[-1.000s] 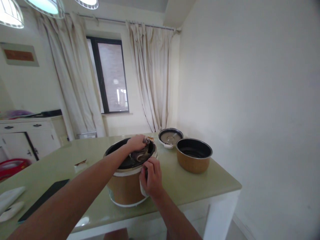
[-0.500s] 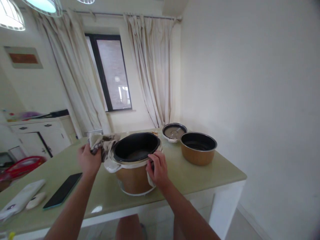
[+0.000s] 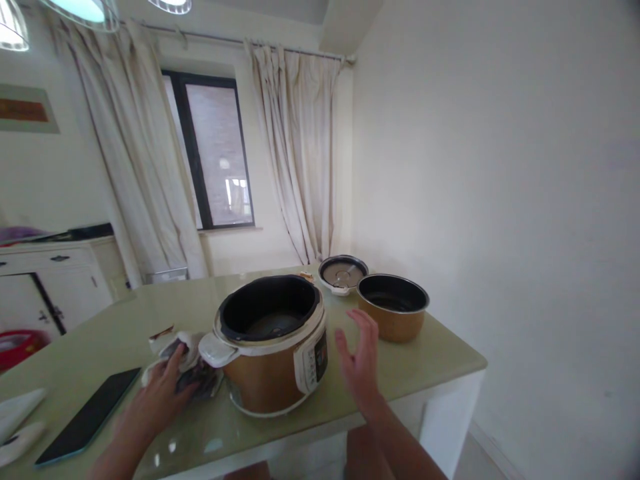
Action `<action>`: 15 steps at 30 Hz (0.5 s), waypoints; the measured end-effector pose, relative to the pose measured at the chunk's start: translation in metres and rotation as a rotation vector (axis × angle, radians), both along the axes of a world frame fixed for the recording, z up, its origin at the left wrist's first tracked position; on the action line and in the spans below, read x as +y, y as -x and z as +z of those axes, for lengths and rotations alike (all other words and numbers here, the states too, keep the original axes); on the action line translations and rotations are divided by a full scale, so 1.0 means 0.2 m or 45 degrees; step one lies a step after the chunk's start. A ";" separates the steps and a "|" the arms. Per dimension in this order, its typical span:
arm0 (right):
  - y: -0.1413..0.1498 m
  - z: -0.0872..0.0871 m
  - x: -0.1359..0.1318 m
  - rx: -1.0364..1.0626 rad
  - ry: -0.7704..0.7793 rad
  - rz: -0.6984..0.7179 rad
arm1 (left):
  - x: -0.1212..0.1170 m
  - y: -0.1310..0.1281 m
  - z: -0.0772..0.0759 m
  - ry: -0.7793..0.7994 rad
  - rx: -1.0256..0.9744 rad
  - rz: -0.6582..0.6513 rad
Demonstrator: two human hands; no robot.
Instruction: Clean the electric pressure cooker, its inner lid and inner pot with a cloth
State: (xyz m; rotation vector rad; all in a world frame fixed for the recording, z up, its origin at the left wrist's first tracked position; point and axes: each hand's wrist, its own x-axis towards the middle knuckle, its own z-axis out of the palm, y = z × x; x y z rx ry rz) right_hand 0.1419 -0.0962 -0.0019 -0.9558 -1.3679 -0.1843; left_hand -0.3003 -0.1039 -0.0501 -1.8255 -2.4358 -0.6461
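Note:
A gold-brown rice cooker [image 3: 274,357] with a white rim and a dark, empty well stands open on the pale green table [image 3: 410,363]. My left hand [image 3: 163,390] rests on a crumpled grey-and-white cloth [image 3: 186,363] lying on the table just left of the cooker, fingers laid over it. My right hand [image 3: 360,360] hovers open beside the cooker's right side, fingers spread, touching nothing. The cooker's control panel [image 3: 313,357] faces my right hand.
A gold inner pot [image 3: 393,308] and a round lid [image 3: 343,273] sit behind the cooker to the right. A dark phone [image 3: 90,415] and white objects [image 3: 17,417] lie at the left. A white cabinet, curtains and a window stand behind; a white wall is on the right.
My left hand has brought the cloth down from beside the cooker's rim onto the table. My right hand has let go of the cooker and drawn away, open.

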 end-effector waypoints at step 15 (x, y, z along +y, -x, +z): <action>-0.92 0.14 0.29 -1.021 0.927 -0.370 | 0.14 -0.63 0.65 -0.596 -1.486 -0.213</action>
